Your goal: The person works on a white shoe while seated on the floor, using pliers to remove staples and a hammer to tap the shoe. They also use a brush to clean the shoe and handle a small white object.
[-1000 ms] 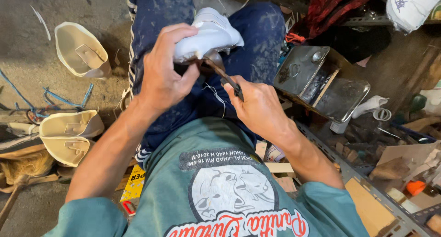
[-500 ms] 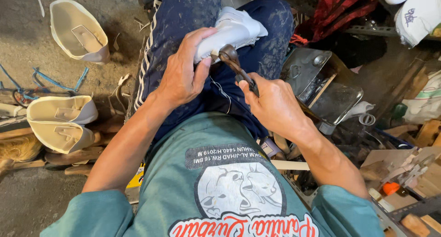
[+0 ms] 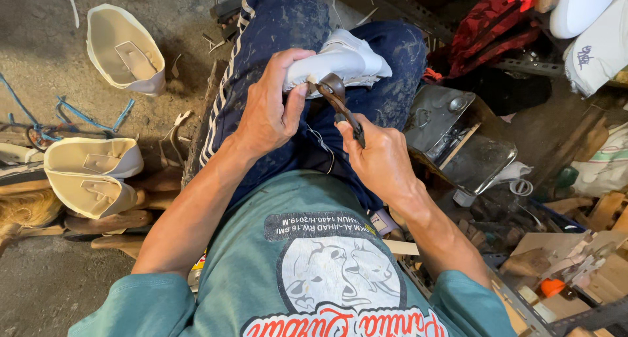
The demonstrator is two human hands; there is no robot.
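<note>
Head view looked straight down on a seated person's lap, where a white shoe (image 3: 340, 61) rested across the dark blue trousers (image 3: 275, 62). The left hand (image 3: 271, 108) was curled round the near end of the shoe, fingers closed over its top and thumb pressed under its edge. The right hand (image 3: 379, 157) was wrapped tight around the handles of dark pincers (image 3: 339, 100), whose head met the shoe's edge just beside the left thumb. To the right of the legs sat an open metal tin (image 3: 458, 141) with dim contents that could not be made out. On the concrete floor to the left lay a cream shoe upper (image 3: 124, 49) at the far side and two more cream uppers (image 3: 88, 173) stacked nearer, with blue cord (image 3: 85, 115) between them.
</note>
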